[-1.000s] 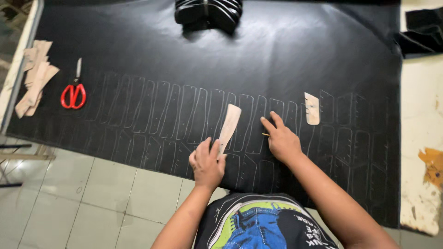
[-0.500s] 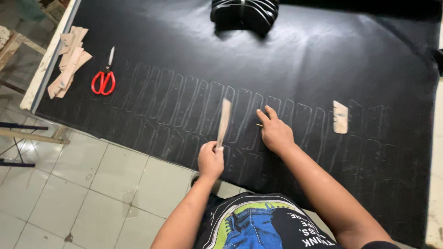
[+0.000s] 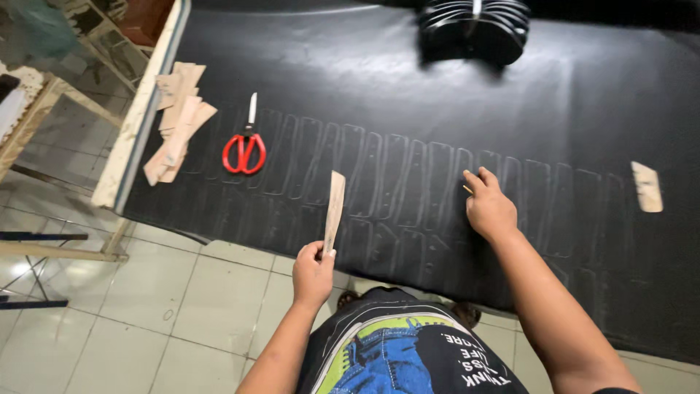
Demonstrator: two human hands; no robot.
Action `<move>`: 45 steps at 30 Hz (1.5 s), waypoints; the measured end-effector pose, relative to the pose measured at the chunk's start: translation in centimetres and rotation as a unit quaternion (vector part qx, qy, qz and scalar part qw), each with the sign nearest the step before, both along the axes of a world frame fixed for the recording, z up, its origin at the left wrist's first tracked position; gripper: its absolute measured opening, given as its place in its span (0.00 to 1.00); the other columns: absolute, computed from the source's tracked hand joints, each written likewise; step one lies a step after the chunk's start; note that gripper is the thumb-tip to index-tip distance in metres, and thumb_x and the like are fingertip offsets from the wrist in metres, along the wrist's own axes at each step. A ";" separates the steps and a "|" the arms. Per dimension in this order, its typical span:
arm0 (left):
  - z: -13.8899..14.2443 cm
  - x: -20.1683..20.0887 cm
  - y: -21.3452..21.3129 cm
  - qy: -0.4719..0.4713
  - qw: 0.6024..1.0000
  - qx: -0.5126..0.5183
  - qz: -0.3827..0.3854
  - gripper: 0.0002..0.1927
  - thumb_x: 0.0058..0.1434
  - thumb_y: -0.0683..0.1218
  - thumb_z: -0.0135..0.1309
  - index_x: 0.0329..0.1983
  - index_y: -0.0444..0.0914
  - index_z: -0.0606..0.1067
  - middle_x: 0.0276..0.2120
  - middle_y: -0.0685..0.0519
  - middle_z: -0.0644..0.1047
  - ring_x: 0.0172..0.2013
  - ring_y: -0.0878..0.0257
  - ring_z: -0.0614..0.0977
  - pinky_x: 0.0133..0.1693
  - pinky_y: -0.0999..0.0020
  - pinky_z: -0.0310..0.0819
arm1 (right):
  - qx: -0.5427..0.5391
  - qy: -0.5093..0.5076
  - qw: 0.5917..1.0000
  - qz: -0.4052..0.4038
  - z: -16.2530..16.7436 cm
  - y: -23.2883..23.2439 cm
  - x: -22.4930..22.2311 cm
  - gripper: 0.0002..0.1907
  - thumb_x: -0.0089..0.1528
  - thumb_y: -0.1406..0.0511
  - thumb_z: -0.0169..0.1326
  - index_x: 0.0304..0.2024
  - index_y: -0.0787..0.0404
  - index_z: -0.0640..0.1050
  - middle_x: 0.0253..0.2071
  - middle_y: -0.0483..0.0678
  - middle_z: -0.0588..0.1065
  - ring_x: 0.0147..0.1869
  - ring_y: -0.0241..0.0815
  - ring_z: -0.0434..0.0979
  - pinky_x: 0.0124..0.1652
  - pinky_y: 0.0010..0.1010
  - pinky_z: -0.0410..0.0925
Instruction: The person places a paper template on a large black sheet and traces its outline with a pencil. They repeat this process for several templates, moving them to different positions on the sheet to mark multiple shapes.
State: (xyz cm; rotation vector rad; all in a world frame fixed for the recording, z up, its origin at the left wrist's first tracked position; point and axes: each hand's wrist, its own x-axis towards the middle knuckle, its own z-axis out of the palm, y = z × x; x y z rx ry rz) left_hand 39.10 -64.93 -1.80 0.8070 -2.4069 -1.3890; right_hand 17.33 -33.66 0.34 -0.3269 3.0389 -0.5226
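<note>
A large black sheet (image 3: 408,95) covers the table, with rows of narrow outlines drawn on it in pale lines. My left hand (image 3: 313,273) grips the lower end of a long tan cardboard template (image 3: 334,208), held edge-on and lifted near the sheet's front edge. My right hand (image 3: 488,208) rests on the drawn outlines and pinches a thin yellowish marking stick (image 3: 467,189) between the fingers. The two hands are apart, with the template to the left of the right hand.
Red-handled scissors (image 3: 246,146) lie on the sheet at the left. A pile of tan cardboard templates (image 3: 175,120) sits by the table's left edge. A stack of black cut pieces (image 3: 474,29) lies at the back. Another tan template (image 3: 647,187) lies at right. Tiled floor below.
My left hand has lifted the template off the sheet and drawn it back toward me. My right hand stays on the outlines. The view has shifted so things appear further right.
</note>
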 end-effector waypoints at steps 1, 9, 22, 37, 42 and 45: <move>0.2 0.5 -1.3 -0.004 1.000 0.008 -0.002 0.12 0.60 0.46 0.58 0.42 0.33 0.79 0.34 0.47 0.79 0.33 0.56 0.81 0.38 0.61 0.75 | 0.019 -0.023 0.999 -0.017 0.0 -1.1 0.2 0.28 0.62 0.65 0.49 0.66 0.44 0.71 0.74 0.49 0.60 0.60 0.58 0.75 0.52 0.48 0.70; 1.0 1.2 -7.9 -0.028 0.998 0.049 -0.015 0.13 0.59 0.46 0.58 0.42 0.33 0.79 0.33 0.49 0.80 0.31 0.60 0.80 0.36 0.65 0.74 | 0.021 0.018 0.999 -0.044 -1.4 -4.7 -0.1 0.25 0.63 0.66 0.49 0.64 0.46 0.74 0.74 0.49 0.63 0.62 0.57 0.76 0.54 0.46 0.71; 2.5 -3.8 -15.6 -0.071 0.993 0.075 -0.063 0.16 0.59 0.44 0.57 0.49 0.34 0.78 0.36 0.50 0.80 0.31 0.63 0.81 0.37 0.68 0.76 | 0.006 -0.011 1.000 -0.022 1.9 -15.8 -1.9 0.24 0.62 0.66 0.51 0.62 0.50 0.74 0.72 0.50 0.64 0.58 0.57 0.78 0.50 0.46 0.72; 4.0 -7.7 -35.1 -0.021 0.949 0.120 -0.289 0.16 0.62 0.42 0.55 0.53 0.34 0.78 0.38 0.50 0.83 0.37 0.67 0.84 0.42 0.71 0.77 | 0.014 0.030 0.994 -0.104 -0.5 -32.2 1.8 0.26 0.62 0.66 0.50 0.63 0.47 0.74 0.72 0.49 0.65 0.61 0.57 0.76 0.52 0.46 0.71; 4.5 -7.4 -41.2 0.018 0.964 0.165 -0.206 0.15 0.64 0.41 0.54 0.53 0.33 0.77 0.39 0.50 0.83 0.37 0.65 0.82 0.42 0.71 0.77 | 0.000 -0.002 0.994 -0.110 -0.3 -37.9 3.6 0.29 0.61 0.67 0.48 0.66 0.45 0.71 0.73 0.48 0.62 0.61 0.55 0.75 0.51 0.45 0.72; 4.2 -7.7 -44.0 0.039 0.975 0.153 -0.159 0.15 0.64 0.40 0.53 0.53 0.32 0.77 0.39 0.51 0.82 0.37 0.67 0.82 0.42 0.72 0.77 | 0.028 -0.016 0.991 -0.126 0.4 -39.5 3.8 0.29 0.62 0.67 0.48 0.66 0.43 0.71 0.74 0.47 0.61 0.61 0.55 0.76 0.51 0.46 0.72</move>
